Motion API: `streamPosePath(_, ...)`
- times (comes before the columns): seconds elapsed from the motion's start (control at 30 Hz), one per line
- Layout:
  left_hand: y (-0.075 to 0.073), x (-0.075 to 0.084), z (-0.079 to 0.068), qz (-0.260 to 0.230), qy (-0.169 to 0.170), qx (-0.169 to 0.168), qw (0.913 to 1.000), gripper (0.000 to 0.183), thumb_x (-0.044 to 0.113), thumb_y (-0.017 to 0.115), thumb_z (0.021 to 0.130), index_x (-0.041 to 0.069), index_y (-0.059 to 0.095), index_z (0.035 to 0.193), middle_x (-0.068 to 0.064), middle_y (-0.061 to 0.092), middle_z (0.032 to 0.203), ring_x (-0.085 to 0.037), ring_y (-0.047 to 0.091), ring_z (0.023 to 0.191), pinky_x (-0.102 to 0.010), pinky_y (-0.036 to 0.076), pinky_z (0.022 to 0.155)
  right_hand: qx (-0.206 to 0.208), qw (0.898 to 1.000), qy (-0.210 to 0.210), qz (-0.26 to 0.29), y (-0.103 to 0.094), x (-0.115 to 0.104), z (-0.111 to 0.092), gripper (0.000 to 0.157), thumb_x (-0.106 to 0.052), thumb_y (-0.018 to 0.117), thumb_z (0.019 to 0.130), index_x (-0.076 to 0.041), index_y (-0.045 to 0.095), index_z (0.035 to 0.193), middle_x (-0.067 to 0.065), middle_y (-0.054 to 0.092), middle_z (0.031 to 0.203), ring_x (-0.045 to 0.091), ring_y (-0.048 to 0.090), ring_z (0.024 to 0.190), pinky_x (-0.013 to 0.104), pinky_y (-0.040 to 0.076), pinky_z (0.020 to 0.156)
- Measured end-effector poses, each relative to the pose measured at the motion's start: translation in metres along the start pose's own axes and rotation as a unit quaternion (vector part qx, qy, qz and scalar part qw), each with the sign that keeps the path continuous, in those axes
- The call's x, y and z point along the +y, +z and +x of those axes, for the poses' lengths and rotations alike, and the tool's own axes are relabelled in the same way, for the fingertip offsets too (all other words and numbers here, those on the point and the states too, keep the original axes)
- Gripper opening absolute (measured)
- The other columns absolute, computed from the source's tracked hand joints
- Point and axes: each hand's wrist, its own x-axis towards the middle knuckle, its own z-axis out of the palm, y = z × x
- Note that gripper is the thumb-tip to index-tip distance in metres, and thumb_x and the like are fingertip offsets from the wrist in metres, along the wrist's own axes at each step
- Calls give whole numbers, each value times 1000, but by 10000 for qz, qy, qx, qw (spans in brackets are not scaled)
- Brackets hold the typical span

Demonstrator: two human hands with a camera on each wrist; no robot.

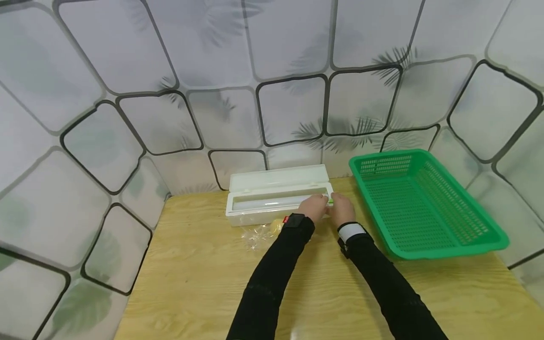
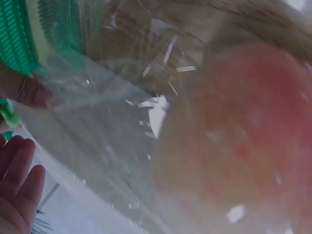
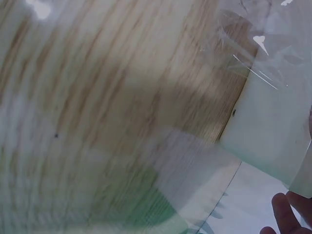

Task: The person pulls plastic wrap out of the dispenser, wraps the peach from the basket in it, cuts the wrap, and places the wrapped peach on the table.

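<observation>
A long white film box (image 1: 255,219) stands against the back wall with its lid (image 1: 278,178) raised and a roll of cling film (image 1: 267,203) inside. My left hand (image 1: 313,208) is at the box's right end, its thumb and a fingertip around a small green slider (image 2: 9,116). My right hand (image 1: 342,210) grips that same end, fingertips curled at the corner in the right wrist view. Clear film (image 2: 117,97) stretches from the left thumb over a round pink-and-yellow fruit (image 2: 243,141). In the head view, the left sleeve partly hides the fruit.
A green perforated basket (image 1: 425,208) sits to the right of the hands, close to the right forearm. Crumpled film (image 1: 255,236) lies on the wooden table (image 1: 191,283) in front of the box. Patterned walls (image 1: 293,47) enclose the back and both sides.
</observation>
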Motion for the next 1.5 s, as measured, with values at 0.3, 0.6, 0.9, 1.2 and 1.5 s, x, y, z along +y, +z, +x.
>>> streamPosePath(0.3,0,7,5,314,-215,142,9992,23,21,57,87,16,60,110,2,61,101,-13,55,93,-23,46,76,142,9999,-41,-78,4,1,3,28,-6,69,72,5,60,96,20,61,92,36,57,81,44,45,70)
streamPosePath(0.6,16,12,18,328,-521,452,9971,37,26,67,79,24,59,115,2,60,94,-14,56,84,-26,49,65,20,9997,202,109,3,1,1,29,-3,69,72,3,61,98,18,61,91,35,56,82,44,45,72)
streamPosePath(0.9,21,13,23,232,-727,563,9955,33,27,69,77,25,62,110,2,61,92,-15,56,82,-28,49,64,-193,9990,384,142,1,-1,2,34,-4,68,74,2,60,106,18,61,98,35,56,88,44,45,77)
streamPosePath(1.2,15,14,25,205,-832,226,9961,34,30,68,77,24,61,110,1,60,96,-17,56,86,-29,48,68,-104,9994,332,90,-3,-1,3,26,-7,67,76,1,63,100,17,62,93,33,57,83,43,46,72)
streamPosePath(1.5,15,12,23,214,-693,201,9972,43,34,72,71,23,60,111,0,60,98,-19,56,87,-31,48,69,-172,9991,379,55,0,1,3,30,-10,68,76,1,61,103,17,61,96,33,57,87,43,45,75)
